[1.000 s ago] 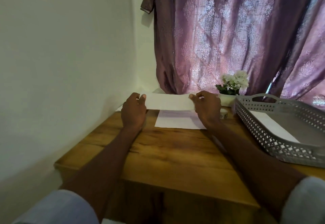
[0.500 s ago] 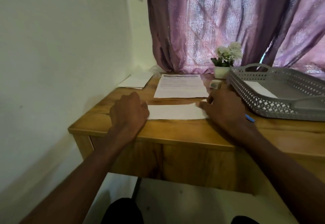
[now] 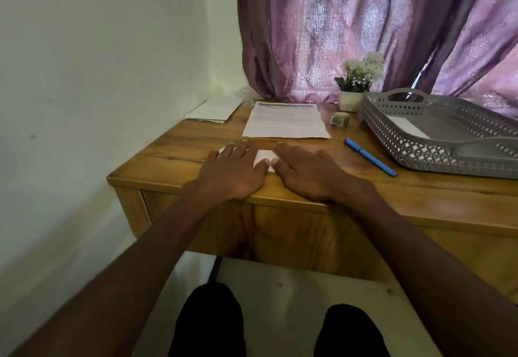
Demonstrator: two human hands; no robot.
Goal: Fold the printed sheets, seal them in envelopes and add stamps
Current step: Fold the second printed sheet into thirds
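A folded white sheet (image 3: 265,155) lies near the front edge of the wooden desk (image 3: 420,191). My left hand (image 3: 234,170) and my right hand (image 3: 305,170) lie flat on it with straight fingers, pressing it down and hiding most of it. Behind them rests a printed sheet (image 3: 284,121), unfolded. White envelopes (image 3: 215,110) sit at the back left by the wall. A small roll of stamps (image 3: 340,119) stands to the right of the printed sheet.
A blue pen (image 3: 370,156) lies to the right of my hands. A grey perforated tray (image 3: 414,143) with a white envelope inside fills the right side. A small potted white flower (image 3: 356,87) stands before the purple curtain. The wall is close on the left.
The folded sheet came down from the air onto the desk near the front edge. Both hands then slid toward its middle and flattened onto it. The camera tilted down.
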